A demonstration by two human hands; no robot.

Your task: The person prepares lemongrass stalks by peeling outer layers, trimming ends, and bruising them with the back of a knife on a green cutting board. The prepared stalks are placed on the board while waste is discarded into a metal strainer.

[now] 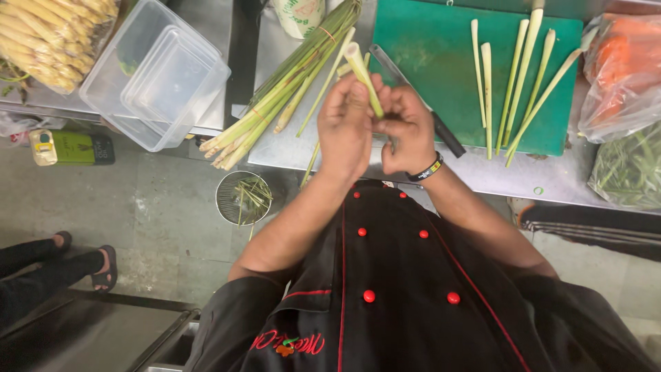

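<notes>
Head view — lemongrass stalk (363, 74) apparently within grip

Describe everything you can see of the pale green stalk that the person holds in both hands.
The stalk is a pale green, fibrous stem, like lemongrass, with a whitish cut end showing rolled layers. It is tilted, the cut end pointing up and left towards the bundle of stalks. The left hand wraps its middle, and the right hand pinches its lower part. It is held above the steel counter, touching nothing else. Its lower end is hidden by the fingers.
</notes>
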